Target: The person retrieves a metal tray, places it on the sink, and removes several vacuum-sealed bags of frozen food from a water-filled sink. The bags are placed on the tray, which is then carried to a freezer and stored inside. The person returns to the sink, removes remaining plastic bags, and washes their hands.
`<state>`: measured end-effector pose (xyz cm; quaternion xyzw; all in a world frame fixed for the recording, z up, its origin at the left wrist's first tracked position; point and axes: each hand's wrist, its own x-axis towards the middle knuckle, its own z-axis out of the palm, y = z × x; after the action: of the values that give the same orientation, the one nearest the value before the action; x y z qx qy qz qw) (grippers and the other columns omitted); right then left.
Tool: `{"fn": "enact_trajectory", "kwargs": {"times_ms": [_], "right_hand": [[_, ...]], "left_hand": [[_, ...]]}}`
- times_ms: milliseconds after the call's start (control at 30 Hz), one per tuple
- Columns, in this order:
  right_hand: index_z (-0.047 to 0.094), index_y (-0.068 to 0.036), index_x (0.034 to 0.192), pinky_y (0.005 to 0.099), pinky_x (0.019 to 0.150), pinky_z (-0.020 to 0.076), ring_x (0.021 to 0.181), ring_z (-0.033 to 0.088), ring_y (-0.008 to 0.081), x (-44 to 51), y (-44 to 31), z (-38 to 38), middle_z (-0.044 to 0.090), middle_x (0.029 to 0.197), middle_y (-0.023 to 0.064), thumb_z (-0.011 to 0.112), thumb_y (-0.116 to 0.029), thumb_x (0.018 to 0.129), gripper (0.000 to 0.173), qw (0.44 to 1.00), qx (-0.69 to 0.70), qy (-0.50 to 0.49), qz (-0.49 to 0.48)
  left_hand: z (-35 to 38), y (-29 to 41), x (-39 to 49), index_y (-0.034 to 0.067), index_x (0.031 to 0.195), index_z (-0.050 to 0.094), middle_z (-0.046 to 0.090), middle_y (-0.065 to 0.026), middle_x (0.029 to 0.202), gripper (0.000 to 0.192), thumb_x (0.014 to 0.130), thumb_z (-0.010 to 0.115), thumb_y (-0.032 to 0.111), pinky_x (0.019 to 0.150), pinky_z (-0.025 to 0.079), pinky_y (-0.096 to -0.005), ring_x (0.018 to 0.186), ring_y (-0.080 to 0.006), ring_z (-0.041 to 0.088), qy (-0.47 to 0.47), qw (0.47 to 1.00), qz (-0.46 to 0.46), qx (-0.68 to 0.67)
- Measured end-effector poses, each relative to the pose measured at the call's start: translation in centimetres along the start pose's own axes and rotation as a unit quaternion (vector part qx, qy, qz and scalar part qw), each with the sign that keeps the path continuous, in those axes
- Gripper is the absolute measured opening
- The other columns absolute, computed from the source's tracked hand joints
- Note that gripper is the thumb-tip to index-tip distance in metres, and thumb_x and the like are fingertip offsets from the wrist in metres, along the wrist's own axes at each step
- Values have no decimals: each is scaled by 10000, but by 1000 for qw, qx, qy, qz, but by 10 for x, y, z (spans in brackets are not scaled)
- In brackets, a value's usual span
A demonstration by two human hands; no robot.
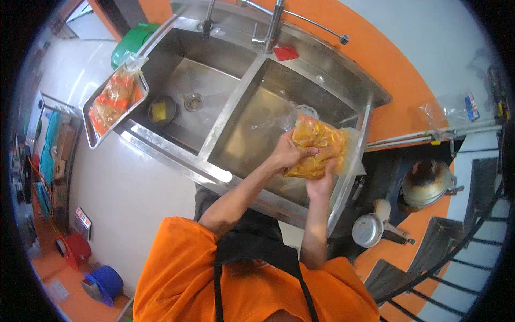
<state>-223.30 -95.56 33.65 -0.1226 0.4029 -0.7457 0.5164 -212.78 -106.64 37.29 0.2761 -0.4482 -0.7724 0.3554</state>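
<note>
Over the right basin of a stainless steel double sink (225,112), a clear plastic bag of yellow-orange food pieces (318,145) is held up in both hands. My left hand (289,153) grips its left side, thumb across the front. Lower down, my right hand (322,182) supports the bottom edge, its fingers partly hidden by the bag. The bag's loose clear plastic spreads out past the food on the right. More crumpled clear plastic (277,120) shows just left of it; whether that belongs to the same bag I cannot tell.
A metal tray (90,139) with bagged orange food (114,100) rests at the sink's left edge. In the left basin sits a round bowl (169,116) with a yellow sponge (159,112). A faucet (273,28) and red packet (286,53) are behind. Pots (426,183) stand at right.
</note>
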Motion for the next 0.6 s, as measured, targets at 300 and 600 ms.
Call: {"fn": "enact_trajectory", "kwargs": {"times_ms": [300, 600], "right_hand": [[435, -50, 1332, 410, 982, 439, 1158, 525, 233, -9, 91, 113, 535, 1269, 92, 610, -241, 910, 495, 977, -60, 195, -59], [402, -41, 1357, 482, 1010, 417, 1179, 523, 296, -24, 122, 190, 500, 1336, 146, 583, -357, 914, 574, 996, 87, 33, 3]], "left_hand": [[-81, 43, -65, 4, 1143, 573, 676, -91, 1050, 390, 789, 722, 71, 861, 496, -320, 970, -176, 636, 130, 951, 16, 279], [-212, 93, -103, 11, 1214, 543, 626, -85, 1128, 431, 833, 712, 124, 868, 513, -344, 1020, -180, 605, -35, 982, -23, -182]]}}
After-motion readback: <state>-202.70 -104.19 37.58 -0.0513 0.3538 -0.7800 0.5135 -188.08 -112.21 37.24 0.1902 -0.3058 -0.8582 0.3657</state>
